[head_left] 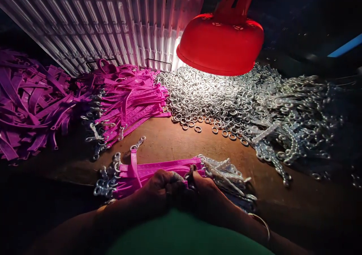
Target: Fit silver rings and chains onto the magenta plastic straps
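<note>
My left hand (162, 183) is closed round a pink strap, which curves out between the fingers and shows an end near my thumb. Close against it, my right hand (203, 187) is closed too, its fingertips meeting the left hand's. Something dark shows at the right fingertips, and what they pinch is too shadowed to name. Under and behind both hands lies a bundle of pink straps (161, 165) with metal rings and short chains (106, 181) at the left end. Silvery chain pieces (226, 172) fan out from its right end.
A red lamp (220, 46) hangs low over a heap of loose metal rings (203, 93). More chain pieces (296, 123) lie to the right. A pile of finished-looking pink straps (135, 100) and a larger purple-looking heap (31, 108) fill the left. A ribbed translucent panel (113, 25) stands behind.
</note>
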Tool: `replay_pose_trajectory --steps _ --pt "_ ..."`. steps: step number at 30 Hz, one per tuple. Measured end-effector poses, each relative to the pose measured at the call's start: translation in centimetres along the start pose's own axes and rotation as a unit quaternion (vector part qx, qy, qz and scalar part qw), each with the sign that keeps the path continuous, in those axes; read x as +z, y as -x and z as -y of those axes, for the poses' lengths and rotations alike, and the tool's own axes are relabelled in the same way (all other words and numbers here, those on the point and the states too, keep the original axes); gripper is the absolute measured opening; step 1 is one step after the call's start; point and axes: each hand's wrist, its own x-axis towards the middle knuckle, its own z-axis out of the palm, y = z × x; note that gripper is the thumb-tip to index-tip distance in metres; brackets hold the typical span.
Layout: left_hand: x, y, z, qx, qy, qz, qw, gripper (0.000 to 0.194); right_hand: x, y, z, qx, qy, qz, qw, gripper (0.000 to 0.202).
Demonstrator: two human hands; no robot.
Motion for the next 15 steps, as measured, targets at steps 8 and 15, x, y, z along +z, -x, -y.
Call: replay_pose_trajectory --steps 8,15 --pt "-0.8 -1.6 1.0 -0.038 0.070 0.044 0.996 0.043 -0.7 -0.9 0.5 -0.005 0.057 0.100 0.993 0.018" --pt "-0.9 -2.4 1.1 -0.043 0.052 0.031 0.997 0.038 -1.6 -1.4 1.6 -0.014 0.155 0.107 0.982 0.024"
